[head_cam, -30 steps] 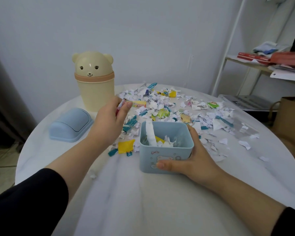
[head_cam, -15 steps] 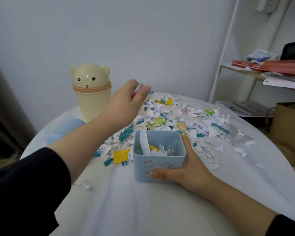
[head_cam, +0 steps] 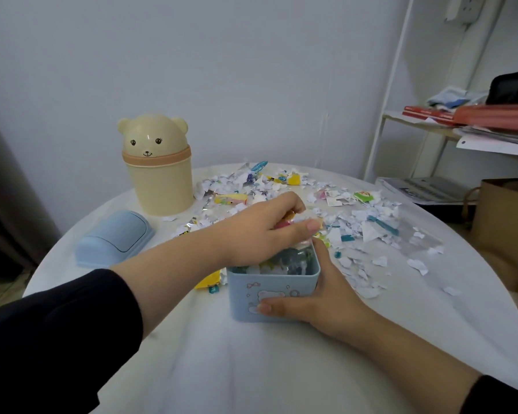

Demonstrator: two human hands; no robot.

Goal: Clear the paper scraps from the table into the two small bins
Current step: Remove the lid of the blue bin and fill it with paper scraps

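Head view: the left grip (head_cam: 266, 227) is over the far side of the blue bin (head_cam: 269, 297), fingers curled round a bunch of held scraps (head_cam: 286, 224); white, pink and a bit of yellow show between thumb and fingers. Its forearm crosses the bin's left rim, with a black sleeve (head_cam: 57, 333) lower left.

The right grip (head_cam: 323, 297) holds the blue bin from the right. The thumb lies across the front wall over the printed bear, and the fingers wrap the right wall up to the far corner. The bin stands upright near the middle of the desk (head_cam: 251, 377), and its binned scraps (head_cam: 293, 264) sit below the rim.

Loose scraps (head_cam: 356, 222) cover the desk behind and to the right of the bin, mostly white, with teal, yellow and pink pieces, thinning toward the right edge. A yellow scrap (head_cam: 208, 279) lies just beside the bin's left wall, partly under the forearm.

The bear bin (head_cam: 159, 180), cream with its domed lid on, stands upright at the far left, touching the edge of the pile. A blue lid (head_cam: 114, 239) lies flat on the desk in front of it, apart from both bins.

Off the desk to the right stand a white shelf (head_cam: 425, 127) with books and papers and a brown bag (head_cam: 509, 222).
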